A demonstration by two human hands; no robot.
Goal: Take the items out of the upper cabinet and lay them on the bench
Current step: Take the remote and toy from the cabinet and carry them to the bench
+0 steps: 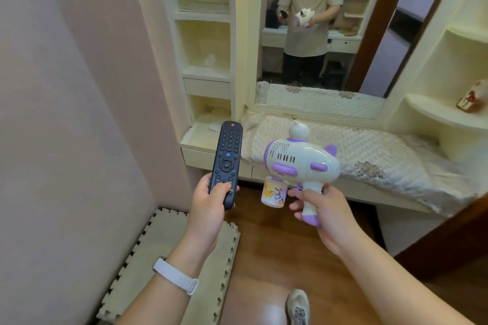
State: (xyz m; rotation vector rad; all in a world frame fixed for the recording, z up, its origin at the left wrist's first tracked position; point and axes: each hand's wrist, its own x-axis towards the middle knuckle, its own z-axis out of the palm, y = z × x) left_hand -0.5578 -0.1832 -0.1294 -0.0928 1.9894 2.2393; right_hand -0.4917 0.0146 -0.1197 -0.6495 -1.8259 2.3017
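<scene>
My left hand grips the lower end of a black remote control, which points up and away from me. My right hand holds the handle of a white and purple toy bubble gun with a small printed bottle hanging under its barrel. Both are held in the air just in front of the bench, which is covered by a cream quilted pad. The upper cabinet is out of view.
A mirror above the bench reflects a person. Cream shelves stand at the left, curved shelves at the right with a red and white packet. A foam mat lies on the wooden floor, my shoe below.
</scene>
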